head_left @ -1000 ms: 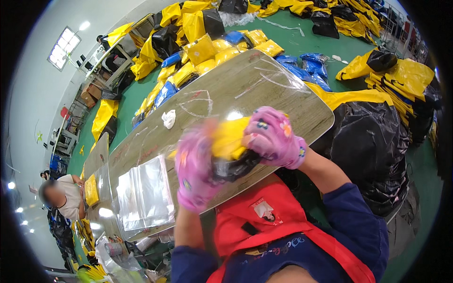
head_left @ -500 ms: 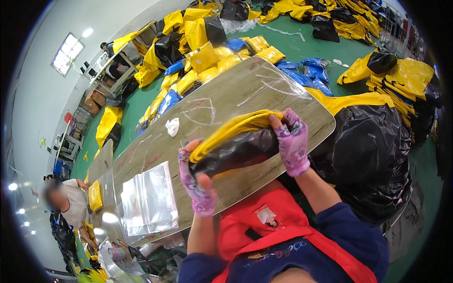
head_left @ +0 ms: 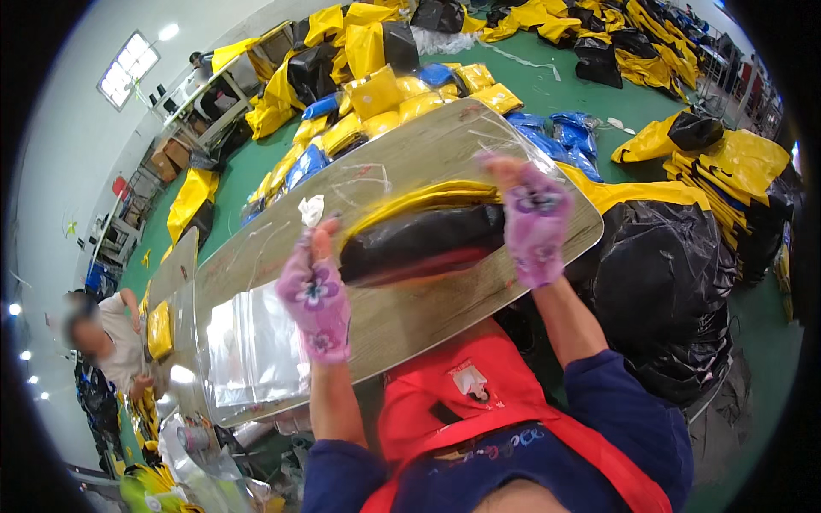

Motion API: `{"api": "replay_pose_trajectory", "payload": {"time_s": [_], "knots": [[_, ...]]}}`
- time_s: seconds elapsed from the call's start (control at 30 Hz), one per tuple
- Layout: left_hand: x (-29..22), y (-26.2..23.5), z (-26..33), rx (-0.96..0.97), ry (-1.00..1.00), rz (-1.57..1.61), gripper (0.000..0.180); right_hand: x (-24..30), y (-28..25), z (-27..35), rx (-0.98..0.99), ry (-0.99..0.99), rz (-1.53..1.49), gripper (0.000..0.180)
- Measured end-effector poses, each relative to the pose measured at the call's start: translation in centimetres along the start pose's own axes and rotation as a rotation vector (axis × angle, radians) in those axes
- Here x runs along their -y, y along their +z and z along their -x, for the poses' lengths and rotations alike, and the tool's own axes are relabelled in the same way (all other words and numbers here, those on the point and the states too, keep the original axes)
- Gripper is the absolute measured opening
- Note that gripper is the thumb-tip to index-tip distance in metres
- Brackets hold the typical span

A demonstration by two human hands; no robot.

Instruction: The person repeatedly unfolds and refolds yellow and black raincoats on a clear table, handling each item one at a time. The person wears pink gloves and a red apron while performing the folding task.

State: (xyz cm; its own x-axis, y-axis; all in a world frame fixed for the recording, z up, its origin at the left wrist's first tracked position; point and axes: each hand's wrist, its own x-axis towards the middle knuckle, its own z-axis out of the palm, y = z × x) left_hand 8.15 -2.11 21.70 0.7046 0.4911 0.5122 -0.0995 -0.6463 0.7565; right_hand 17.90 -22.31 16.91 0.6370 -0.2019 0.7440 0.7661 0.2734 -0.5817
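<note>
A folded yellow-and-black plastic bundle [head_left: 423, 239] is between my hands over the wooden-topped table [head_left: 428, 321], its yellow folds along the upper edge. Its outline is smeared, so whether it rests on the tabletop I cannot tell. By its left end is my left hand [head_left: 316, 295], in a purple flowered fingerless glove, fingers pointing up and not wrapped round the bundle. My right hand [head_left: 534, 218], gloved alike, stands at the right end with blurred fingers stretched above it. Left of my left hand lies a stack of clear plastic sleeves [head_left: 248, 355].
A crumpled white scrap [head_left: 311, 209] and clear strips lie on the table. Yellow and blue packets [head_left: 376, 94] are heaped beyond it. A large black-and-yellow sack [head_left: 658, 274] stands at the right. At the far left another person [head_left: 115, 333] is beside a yellow packet [head_left: 159, 331].
Both hands have come off the bundle's ends and turned their backs up. The left hand has shifted left, the right one slightly up. The bundle hangs or lies more level.
</note>
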Motion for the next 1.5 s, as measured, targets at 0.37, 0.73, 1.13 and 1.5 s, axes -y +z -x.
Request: {"api": "replay_pose_trajectory", "payload": {"time_s": [0.37,0.73,1.13,1.5], "knots": [[1.1,-6.0,-1.7,0.521,-0.430,0.473,0.023,7.3,1.5,-4.8,0.517,0.486,0.479,0.012],[22.1,6.6,0.7,0.368,-0.934,0.998,0.043,-19.9,1.1,3.1,0.558,-0.134,1.072,0.030],[18.3,5.8,2.2,0.176,-0.891,0.927,0.028,-12.6,4.4,4.7,0.758,0.103,0.595,0.018],[15.4,3.0,3.1,0.383,-0.676,0.700,0.025,-12.0,11.0,2.3,1.240,-0.490,0.947,0.005]]}}
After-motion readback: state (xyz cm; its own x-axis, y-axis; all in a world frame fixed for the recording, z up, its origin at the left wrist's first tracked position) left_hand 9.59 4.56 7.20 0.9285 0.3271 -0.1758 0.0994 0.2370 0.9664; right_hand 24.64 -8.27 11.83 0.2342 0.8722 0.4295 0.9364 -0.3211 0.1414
